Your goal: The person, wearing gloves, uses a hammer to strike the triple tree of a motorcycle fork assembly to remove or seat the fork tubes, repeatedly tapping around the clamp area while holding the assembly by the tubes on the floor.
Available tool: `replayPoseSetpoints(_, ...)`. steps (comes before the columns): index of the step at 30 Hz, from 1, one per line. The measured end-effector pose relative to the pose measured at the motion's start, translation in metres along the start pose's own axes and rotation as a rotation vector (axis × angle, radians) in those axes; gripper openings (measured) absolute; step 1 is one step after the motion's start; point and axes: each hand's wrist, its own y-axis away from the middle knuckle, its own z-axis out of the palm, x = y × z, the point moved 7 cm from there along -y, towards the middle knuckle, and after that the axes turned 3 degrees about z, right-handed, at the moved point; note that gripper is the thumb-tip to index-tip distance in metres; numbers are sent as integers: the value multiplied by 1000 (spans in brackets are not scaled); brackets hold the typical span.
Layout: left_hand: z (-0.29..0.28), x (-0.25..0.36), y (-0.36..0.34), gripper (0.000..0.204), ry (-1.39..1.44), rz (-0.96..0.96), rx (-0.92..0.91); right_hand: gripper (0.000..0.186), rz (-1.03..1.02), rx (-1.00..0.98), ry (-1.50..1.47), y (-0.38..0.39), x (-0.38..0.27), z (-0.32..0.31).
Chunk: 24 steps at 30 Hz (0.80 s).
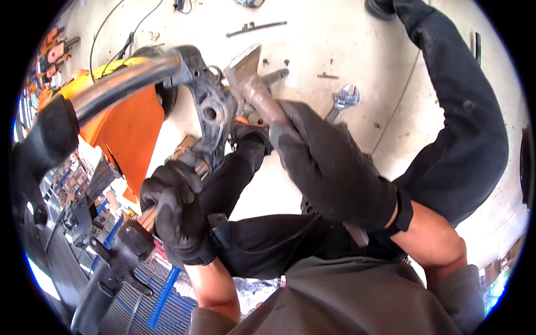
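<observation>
My right hand (338,159), in a black glove, is wrapped around the handle of a hammer (243,70). The worn, wedge-ended metal head is raised over a greasy cast bracket (211,114), and the handle's tail shows below my wrist. Also gloved, my left hand (180,209) is closed around a shiny metal tube (148,219) that runs from the bracket down to a dark cylinder (134,240). A second, thicker tube (125,86) joins the bracket's upper end. Whether the hammer head touches the bracket cannot be made out.
An adjustable wrench (346,97) lies on the pale floor right of the hammer. Farther off are a long thin rod (257,28) and several small bolts. An orange panel (125,139) stands at left, near blue-edged racks (167,296). My black-trousered legs (474,128) flank the work.
</observation>
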Motion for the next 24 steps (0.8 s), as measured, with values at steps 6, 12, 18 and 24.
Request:
replayPoseSetpoints(6, -3, 1, 2, 27, 16, 10, 38, 28, 116, -47, -36, 1, 5, 3)
replayPoseSetpoints(12, 2, 1, 2, 29, -13, 24, -47, 30, 30, 14, -76, 6, -5, 0)
replayPoseSetpoints(18, 3, 2, 2, 29, -13, 26, -56, 26, 41, 4, -60, 7, -4, 3)
replayPoseSetpoints(24, 1, 1, 4, 28, -16, 16, -29, 23, -5, -17, -108, 4, -4, 2)
